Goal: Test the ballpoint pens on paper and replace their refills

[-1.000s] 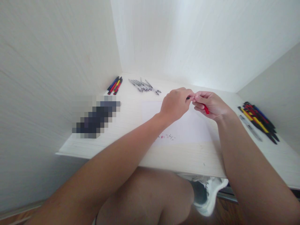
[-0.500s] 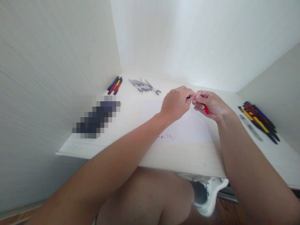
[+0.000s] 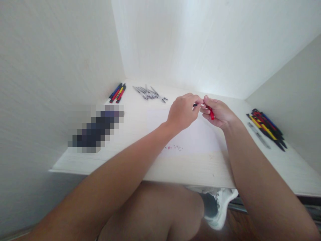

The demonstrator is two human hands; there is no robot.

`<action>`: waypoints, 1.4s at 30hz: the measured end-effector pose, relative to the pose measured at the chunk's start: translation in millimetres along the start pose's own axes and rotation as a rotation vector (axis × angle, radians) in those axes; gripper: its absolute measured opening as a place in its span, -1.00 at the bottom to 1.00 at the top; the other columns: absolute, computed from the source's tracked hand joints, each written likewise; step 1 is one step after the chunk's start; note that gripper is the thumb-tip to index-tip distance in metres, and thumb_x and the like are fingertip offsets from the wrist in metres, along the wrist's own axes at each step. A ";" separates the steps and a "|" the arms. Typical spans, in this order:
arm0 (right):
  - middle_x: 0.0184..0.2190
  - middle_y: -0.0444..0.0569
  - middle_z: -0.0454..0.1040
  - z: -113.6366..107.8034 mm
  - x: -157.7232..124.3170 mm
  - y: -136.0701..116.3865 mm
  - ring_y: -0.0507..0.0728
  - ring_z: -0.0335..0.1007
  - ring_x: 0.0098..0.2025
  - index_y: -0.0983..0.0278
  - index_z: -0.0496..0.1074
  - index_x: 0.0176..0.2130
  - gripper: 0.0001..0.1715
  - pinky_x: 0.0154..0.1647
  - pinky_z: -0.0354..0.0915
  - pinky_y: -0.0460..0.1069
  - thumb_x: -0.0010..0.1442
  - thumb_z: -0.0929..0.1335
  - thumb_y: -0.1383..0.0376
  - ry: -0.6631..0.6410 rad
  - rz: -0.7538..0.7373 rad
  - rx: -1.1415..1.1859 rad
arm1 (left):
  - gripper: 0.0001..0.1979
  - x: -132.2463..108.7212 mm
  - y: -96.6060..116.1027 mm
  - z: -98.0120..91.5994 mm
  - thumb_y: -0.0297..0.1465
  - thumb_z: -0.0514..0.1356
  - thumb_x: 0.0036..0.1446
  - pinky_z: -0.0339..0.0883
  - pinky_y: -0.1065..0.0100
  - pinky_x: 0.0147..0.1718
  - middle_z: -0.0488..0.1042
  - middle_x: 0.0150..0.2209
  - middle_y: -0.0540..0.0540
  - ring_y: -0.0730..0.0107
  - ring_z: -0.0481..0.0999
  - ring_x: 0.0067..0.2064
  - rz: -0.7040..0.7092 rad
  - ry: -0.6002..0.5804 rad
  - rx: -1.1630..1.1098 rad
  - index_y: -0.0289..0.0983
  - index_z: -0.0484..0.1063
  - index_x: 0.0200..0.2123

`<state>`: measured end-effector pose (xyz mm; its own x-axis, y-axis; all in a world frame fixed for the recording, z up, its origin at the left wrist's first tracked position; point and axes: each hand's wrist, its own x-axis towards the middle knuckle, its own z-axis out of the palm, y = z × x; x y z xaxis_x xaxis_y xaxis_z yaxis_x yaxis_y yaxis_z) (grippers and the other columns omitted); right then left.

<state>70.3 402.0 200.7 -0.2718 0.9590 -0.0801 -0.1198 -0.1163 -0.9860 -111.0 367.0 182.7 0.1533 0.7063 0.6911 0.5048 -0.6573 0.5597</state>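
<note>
Left hand pinches black part, right hand red barrel; 2 grips closed, presumably for steadiness above paper.

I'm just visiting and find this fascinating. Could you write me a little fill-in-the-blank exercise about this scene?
1. The piece against the palm of the right hand is coloured ____.
2. The larger bundle of coloured pens lies on the person's ____ side.
3. In the smaller bundle, the barrels are blue, red and ____.
4. The shoe is mostly ____.

Missing words: red; right; yellow; white.
</note>
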 end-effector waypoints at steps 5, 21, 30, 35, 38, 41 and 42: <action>-0.48 -0.13 0.37 0.6 10.8 5.5 -0.17 0.22 -0.61 0.39 0.45 -0.36 -0.73 -0.65 0.24 -0.33 0.39 0.42 0.32 0.140 0.085 0.131 | -0.90 -1.4 -4.6 4.0 -0.47 0.22 0.28 0.42 0.29 -0.15 0.64 -0.20 -0.06 0.31 0.58 -0.16 0.048 0.037 -0.009 -0.22 0.55 -0.27; -0.49 -0.11 0.49 7.7 15.1 10.7 -0.12 0.43 -0.57 0.34 0.43 -0.30 -0.81 -0.52 0.44 -0.35 0.42 0.36 0.42 0.191 0.153 0.284 | -0.88 -2.8 2.5 -1.0 -0.50 0.20 0.24 0.43 0.27 -0.13 0.64 -0.19 -0.08 0.29 0.58 -0.14 0.040 0.008 0.013 -0.23 0.55 -0.26; -0.49 -0.07 0.50 12.0 11.8 6.8 -0.12 0.40 -0.58 0.38 0.46 -0.29 -0.70 -0.57 0.41 -0.34 0.50 0.25 0.42 0.208 0.161 0.318 | -0.88 -3.6 1.2 -0.4 -0.47 0.19 0.25 0.42 0.26 -0.17 0.62 -0.19 -0.10 0.26 0.57 -0.15 0.023 -0.008 0.022 -0.22 0.54 -0.29; -0.49 -0.07 0.50 19.7 9.3 7.5 -0.11 0.44 -0.56 0.38 0.45 -0.28 -0.69 -0.55 0.42 -0.32 0.51 0.24 0.42 0.200 0.164 0.320 | -0.86 -4.8 1.0 -0.8 -0.48 0.18 0.24 0.42 0.19 -0.10 0.61 -0.18 -0.11 0.19 0.58 -0.12 0.018 -0.029 0.070 -0.21 0.55 -0.29; -0.47 -0.06 0.52 19.7 10.1 9.5 -0.09 0.46 -0.54 0.38 0.46 -0.27 -0.69 -0.53 0.46 -0.30 0.51 0.24 0.42 0.187 0.157 0.339 | -0.84 -4.9 1.0 -2.0 -0.50 0.16 0.24 0.42 0.19 -0.10 0.61 -0.18 -0.10 0.19 0.58 -0.13 0.022 -0.051 0.083 -0.20 0.55 -0.28; -0.47 -0.06 0.53 19.8 11.5 11.2 -0.08 0.47 -0.51 0.38 0.46 -0.26 -0.67 -0.49 0.49 -0.28 0.51 0.21 0.46 0.190 0.149 0.366 | -0.84 -4.8 0.9 -2.7 -0.49 0.17 0.26 0.40 0.20 -0.12 0.62 -0.16 -0.09 0.19 0.57 -0.13 0.032 -0.063 0.105 -0.19 0.56 -0.24; -0.47 -0.07 0.53 20.3 12.0 11.5 -0.08 0.48 -0.51 0.37 0.45 -0.27 -0.66 -0.48 0.50 -0.28 0.51 0.20 0.47 0.193 0.146 0.370 | -0.84 -4.8 1.1 -2.8 -0.48 0.18 0.27 0.40 0.20 -0.13 0.62 -0.16 -0.09 0.19 0.57 -0.14 0.035 -0.067 0.121 -0.19 0.57 -0.23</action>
<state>46.3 406.9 191.4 -0.1324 0.9523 -0.2748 -0.4366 -0.3049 -0.8464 -113.6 362.1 181.3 0.2266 0.7024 0.6747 0.5966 -0.6477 0.4739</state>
